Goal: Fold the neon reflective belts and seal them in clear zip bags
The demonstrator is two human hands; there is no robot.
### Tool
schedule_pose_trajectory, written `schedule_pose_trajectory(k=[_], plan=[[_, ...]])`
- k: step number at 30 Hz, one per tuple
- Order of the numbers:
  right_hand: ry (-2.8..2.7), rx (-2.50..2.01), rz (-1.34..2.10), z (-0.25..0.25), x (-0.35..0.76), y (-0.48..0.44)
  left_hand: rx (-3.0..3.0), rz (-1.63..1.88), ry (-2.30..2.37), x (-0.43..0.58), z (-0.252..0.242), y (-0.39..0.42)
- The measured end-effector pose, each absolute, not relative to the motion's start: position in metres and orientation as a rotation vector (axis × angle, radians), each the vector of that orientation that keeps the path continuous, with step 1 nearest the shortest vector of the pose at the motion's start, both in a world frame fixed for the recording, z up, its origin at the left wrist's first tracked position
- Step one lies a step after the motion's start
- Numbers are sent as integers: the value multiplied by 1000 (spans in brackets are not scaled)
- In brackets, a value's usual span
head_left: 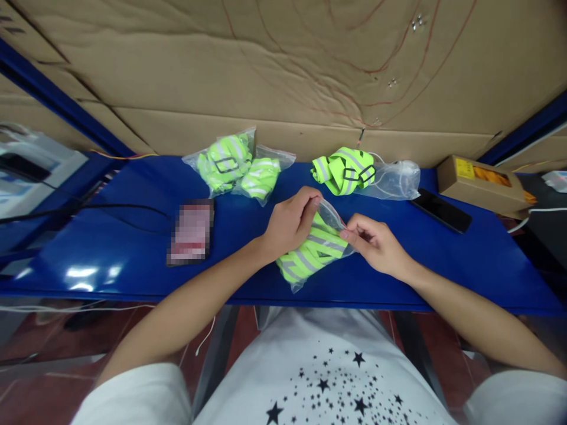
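Over the blue counter (390, 290), left hand (290, 221) and right hand (376, 243) pinch a filled bag (308, 258) by its mouth; two bundles (225, 164) sit bagged, one strap (339, 177) loose.

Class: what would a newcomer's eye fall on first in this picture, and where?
First, the clear plastic zip bag of neon-yellow, grey-striped straps, held near its opening by the bare left hand and bare right hand, near the front edge of the glossy blue tabletop. Behind it lie two similar filled bags at left and a neon-yellow strap bundle with black buckles at right.
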State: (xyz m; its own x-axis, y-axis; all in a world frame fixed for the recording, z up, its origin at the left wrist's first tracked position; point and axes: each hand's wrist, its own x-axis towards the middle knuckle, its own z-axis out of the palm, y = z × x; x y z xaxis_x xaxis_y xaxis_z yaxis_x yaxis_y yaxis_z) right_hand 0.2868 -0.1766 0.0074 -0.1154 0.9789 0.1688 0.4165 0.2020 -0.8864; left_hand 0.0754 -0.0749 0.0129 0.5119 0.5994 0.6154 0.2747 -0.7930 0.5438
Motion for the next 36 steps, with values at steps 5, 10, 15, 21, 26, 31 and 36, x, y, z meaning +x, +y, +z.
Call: schedule_pose_trajectory(k=[5, 10, 15, 21, 26, 31, 36], plan=[[-1658, -1373, 867, 9, 286, -177, 2390, 1174, 713, 75, 12, -75], [-1591, -1351, 826, 8, 286, -176, 2429, 1133, 675, 76, 9, -77], [-1581, -1376, 865, 8, 287, -178, 2455, 1152, 645, 77, 9, -78], [-1630, -1356, 799, 5, 284, -175, 2459, 1126, 631, 78, 10, -79], [-1649, -1333, 783, 4, 284, -176, 2453, 1093, 624, 78, 10, -81], [-1632, -1398, 788, 6, 285, -177, 2451, 1036, 622, 78, 10, -83], [-1677, -1368, 789, 10, 286, -178, 2458, 976, 621, 78, 12, -85]])
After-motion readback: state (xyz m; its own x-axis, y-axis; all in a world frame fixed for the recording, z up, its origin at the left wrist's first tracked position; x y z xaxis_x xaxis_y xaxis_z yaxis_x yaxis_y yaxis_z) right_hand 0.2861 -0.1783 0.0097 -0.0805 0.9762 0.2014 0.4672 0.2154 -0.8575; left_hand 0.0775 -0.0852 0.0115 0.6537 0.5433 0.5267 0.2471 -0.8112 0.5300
